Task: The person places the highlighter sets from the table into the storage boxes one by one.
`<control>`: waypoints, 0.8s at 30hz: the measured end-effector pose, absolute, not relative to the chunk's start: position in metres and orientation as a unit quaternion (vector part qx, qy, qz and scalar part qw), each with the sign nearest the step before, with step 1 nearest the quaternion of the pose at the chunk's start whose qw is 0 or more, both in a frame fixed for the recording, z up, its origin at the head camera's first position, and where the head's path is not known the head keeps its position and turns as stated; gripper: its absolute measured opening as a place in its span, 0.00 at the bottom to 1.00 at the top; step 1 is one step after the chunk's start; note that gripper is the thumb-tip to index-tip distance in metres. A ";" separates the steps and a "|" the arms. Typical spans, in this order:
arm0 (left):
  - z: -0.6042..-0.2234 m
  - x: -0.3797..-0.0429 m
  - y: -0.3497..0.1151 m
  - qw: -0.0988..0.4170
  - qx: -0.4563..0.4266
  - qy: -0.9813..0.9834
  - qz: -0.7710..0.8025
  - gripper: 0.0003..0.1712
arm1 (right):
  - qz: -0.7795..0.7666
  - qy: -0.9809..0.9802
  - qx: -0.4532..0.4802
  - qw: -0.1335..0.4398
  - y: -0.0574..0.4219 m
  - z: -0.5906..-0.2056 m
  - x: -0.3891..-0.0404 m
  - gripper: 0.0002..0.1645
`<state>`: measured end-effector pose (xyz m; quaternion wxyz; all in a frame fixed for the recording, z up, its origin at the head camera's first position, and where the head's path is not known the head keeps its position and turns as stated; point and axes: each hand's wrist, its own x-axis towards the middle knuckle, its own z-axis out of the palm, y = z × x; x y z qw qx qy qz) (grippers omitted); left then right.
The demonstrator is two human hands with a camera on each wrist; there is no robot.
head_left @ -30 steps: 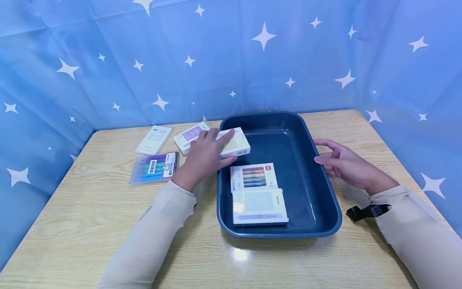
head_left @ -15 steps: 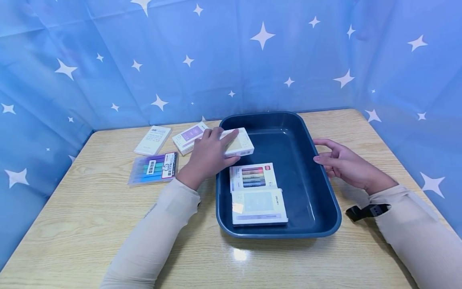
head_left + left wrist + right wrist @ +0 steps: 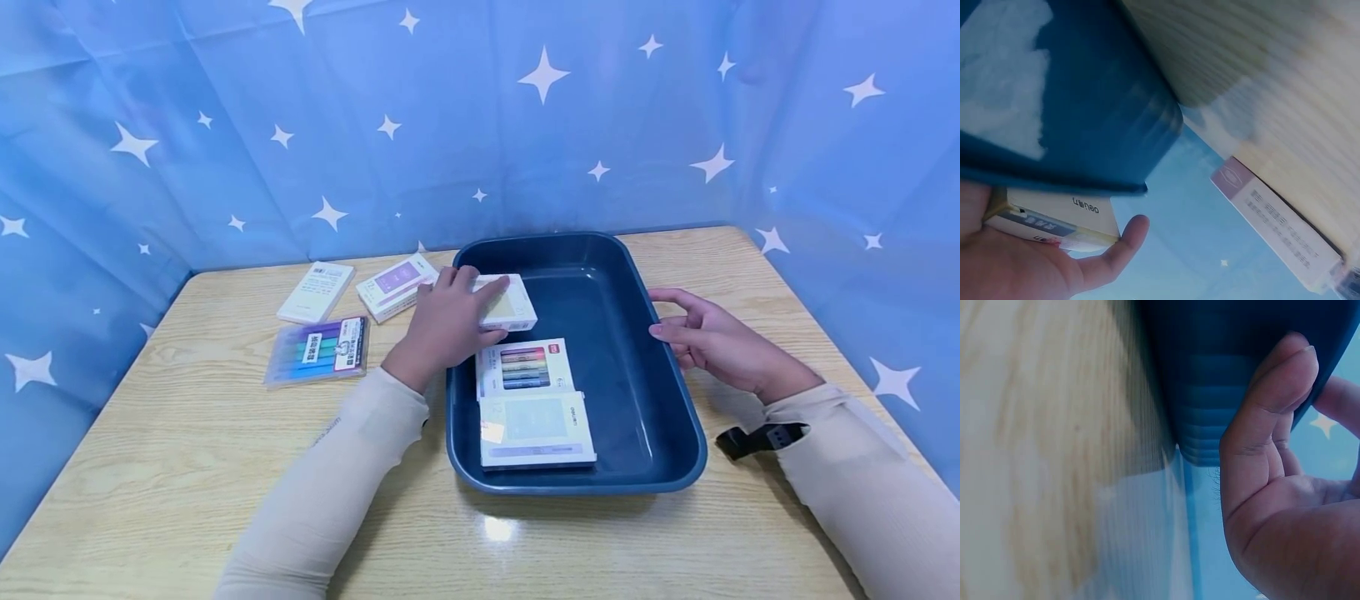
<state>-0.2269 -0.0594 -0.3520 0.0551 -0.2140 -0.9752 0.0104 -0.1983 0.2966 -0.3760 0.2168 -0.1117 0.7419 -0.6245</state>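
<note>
Over the left part of the navy tub (image 3: 622,367), toward its far end, is the small carton (image 3: 517,312), held by the left hand (image 3: 450,321) between thumb and fingers. It is probably light and fairly stiff, being apparently thin card; a hard squeeze could dent its broad faces, and the smooth print may slide a little, so its narrow sides seem the best hold. Whether it touches the tub, I cannot tell. White with a pale yellow panel on top, it shows dark lettering and a grey-blue strip in the left wrist view. Nearer, inside the tub, lie a windowed pen box (image 3: 522,369) and a pale box (image 3: 537,429). The right hand (image 3: 708,342) pinches the tub's right rim. Left of the tub, on the wooden table (image 3: 187,467), are a purple-panelled box (image 3: 399,283), a marker case (image 3: 317,350) and a white packet (image 3: 317,293); behind hangs a starry blue curtain (image 3: 480,108).
</note>
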 end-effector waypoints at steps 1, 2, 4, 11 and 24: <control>-0.353 -0.227 -0.057 0.054 -0.218 -0.974 0.023 0.43 | -0.623 0.743 -0.112 0.217 0.296 -0.376 -0.198 0.36; -0.355 -0.227 -0.055 0.053 -0.222 -0.973 0.034 0.43 | -0.621 0.745 -0.113 0.217 0.296 -0.376 -0.198 0.36; -0.358 -0.226 -0.052 0.055 -0.231 -0.970 0.053 0.42 | -0.617 0.747 -0.115 0.218 0.294 -0.375 -0.198 0.36; -0.364 -0.225 -0.051 0.073 -0.233 -0.968 0.053 0.42 | -0.611 0.750 -0.121 0.223 0.289 -0.373 -0.201 0.37; -0.365 -0.225 -0.045 0.098 -0.277 -0.954 0.062 0.41 | -0.611 0.752 -0.115 0.218 0.297 -0.375 -0.198 0.38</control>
